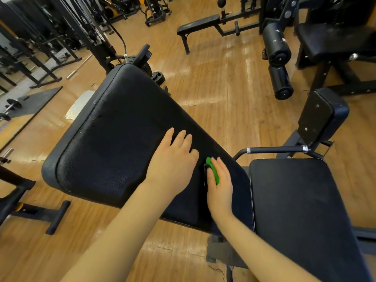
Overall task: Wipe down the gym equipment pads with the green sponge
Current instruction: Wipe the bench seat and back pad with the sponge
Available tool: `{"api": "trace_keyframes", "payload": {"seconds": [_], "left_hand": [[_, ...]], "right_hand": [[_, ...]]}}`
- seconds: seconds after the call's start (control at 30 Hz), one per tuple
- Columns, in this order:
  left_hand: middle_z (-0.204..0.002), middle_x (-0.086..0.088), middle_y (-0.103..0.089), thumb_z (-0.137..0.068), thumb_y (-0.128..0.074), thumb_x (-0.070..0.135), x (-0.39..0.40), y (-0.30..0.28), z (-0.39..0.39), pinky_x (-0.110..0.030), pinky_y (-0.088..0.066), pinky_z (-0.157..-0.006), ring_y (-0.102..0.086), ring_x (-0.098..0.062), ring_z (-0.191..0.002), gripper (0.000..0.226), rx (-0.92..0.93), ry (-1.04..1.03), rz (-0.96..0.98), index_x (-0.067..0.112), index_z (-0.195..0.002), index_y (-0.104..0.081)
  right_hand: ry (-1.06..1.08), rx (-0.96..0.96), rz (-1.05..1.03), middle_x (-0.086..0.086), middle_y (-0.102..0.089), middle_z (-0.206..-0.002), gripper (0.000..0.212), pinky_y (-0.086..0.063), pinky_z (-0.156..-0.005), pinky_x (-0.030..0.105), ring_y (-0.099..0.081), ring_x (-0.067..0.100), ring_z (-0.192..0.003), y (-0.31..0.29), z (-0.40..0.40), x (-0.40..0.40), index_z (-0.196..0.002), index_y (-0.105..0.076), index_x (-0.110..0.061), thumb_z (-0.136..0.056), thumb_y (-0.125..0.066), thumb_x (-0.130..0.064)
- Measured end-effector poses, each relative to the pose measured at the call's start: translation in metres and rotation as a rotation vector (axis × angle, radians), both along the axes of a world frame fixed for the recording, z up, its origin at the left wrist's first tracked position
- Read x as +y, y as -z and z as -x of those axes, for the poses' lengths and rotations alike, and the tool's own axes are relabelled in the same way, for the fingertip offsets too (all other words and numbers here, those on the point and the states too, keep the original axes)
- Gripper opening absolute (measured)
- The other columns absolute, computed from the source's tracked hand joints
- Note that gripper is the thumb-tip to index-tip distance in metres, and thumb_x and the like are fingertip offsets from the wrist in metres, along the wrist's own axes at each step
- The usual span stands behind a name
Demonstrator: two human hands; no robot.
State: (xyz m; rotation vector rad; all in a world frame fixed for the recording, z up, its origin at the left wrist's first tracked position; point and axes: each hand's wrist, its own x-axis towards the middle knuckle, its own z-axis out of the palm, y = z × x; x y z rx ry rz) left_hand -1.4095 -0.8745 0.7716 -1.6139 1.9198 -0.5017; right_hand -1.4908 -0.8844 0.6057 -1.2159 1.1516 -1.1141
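Right hand [220, 181] clamps green sponge [212, 170] at pad's [114, 139] near corner; unwiped length runs up-left; left hand [173, 159] flat.

The large back pad [114, 139] looks like black vinyl, pebbled and faintly shiny. The seat pad [301, 210] is smoother, matt black. The floor [223, 78] is glossy wood planks. The handle bar [276, 149] is dark with chrome rings. The sponge [212, 169] is bright green.
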Motion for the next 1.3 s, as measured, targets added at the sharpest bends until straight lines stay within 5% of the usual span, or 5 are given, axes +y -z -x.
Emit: {"api": "trace_keyframes", "payload": {"seconds": [0.17, 0.87, 1.17, 1.3], "left_hand": [[-0.159, -0.017, -0.014, -0.102, -0.031, 0.028, 0.0, 0.001, -0.001, -0.054, -0.001, -0.118, -0.004, -0.034, -0.148, 0.044, -0.022, 0.006, -0.016, 0.019, -0.144, -0.035], [-0.159, -0.016, -0.013, -0.102, -0.033, 0.03, -0.002, 0.005, 0.002, -0.055, -0.003, -0.118, -0.003, -0.035, -0.147, 0.043, -0.044, -0.006, -0.027, 0.021, -0.144, -0.037], [-0.16, -0.015, -0.012, -0.102, -0.03, 0.031, -0.002, 0.005, 0.001, -0.054, -0.001, -0.118, -0.002, -0.034, -0.148, 0.042, -0.027, -0.008, -0.032, 0.023, -0.142, -0.039], [-0.16, -0.015, -0.011, -0.102, -0.03, 0.031, -0.002, 0.006, 0.001, -0.054, -0.001, -0.118, -0.002, -0.034, -0.148, 0.042, -0.032, -0.013, -0.033, 0.023, -0.143, -0.039]], "right_hand": [[0.016, 0.029, -0.016, -0.001, -0.041, -0.149, 0.038, -0.028, -0.116, 0.033, -0.033, 0.012, -0.139, 0.007, -0.015, -0.077, -0.14, -0.048, -0.021, -0.102, -0.042, -0.026], [0.006, 0.026, -0.044, -0.025, -0.036, -0.144, 0.033, -0.023, -0.11, 0.01, -0.029, -0.009, -0.135, 0.035, 0.017, 0.06, -0.126, -0.046, -0.044, -0.095, -0.043, -0.034], [0.105, 0.036, -0.113, -0.001, -0.048, -0.142, 0.035, -0.033, -0.114, 0.041, -0.039, 0.013, -0.135, 0.048, -0.002, -0.066, -0.136, -0.052, -0.022, -0.102, -0.042, -0.025], [0.087, 0.082, -0.098, -0.001, -0.049, -0.142, 0.037, -0.035, -0.112, 0.043, -0.041, 0.014, -0.134, 0.055, -0.009, -0.082, -0.137, -0.052, -0.021, -0.102, -0.04, -0.029]]}}
